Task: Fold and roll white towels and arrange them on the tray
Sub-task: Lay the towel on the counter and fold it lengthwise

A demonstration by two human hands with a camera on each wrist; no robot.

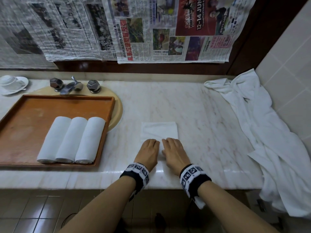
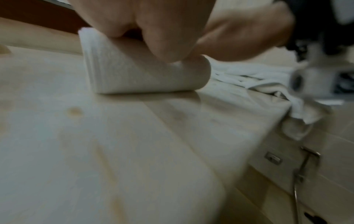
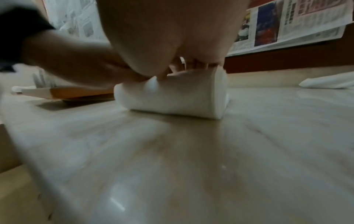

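Marble vanity counter in a tiled, dimly lit room.
The pale veined marble countertop [image 1: 193,106] runs along a dark wood back panel [image 1: 151,68]; sheets of newspaper [image 1: 168,31] hang over the surface above the panel. A metal faucet [image 1: 70,86] with two faceted knobs stands at the left rear, on the rim of a beige basin [image 1: 117,111]. A white cup and saucer [image 1: 12,84] sit at the far left. The right wall [image 1: 289,78] carries light square tiles; the floor [image 1: 33,212] below the counter edge carries glossy brownish tiles.
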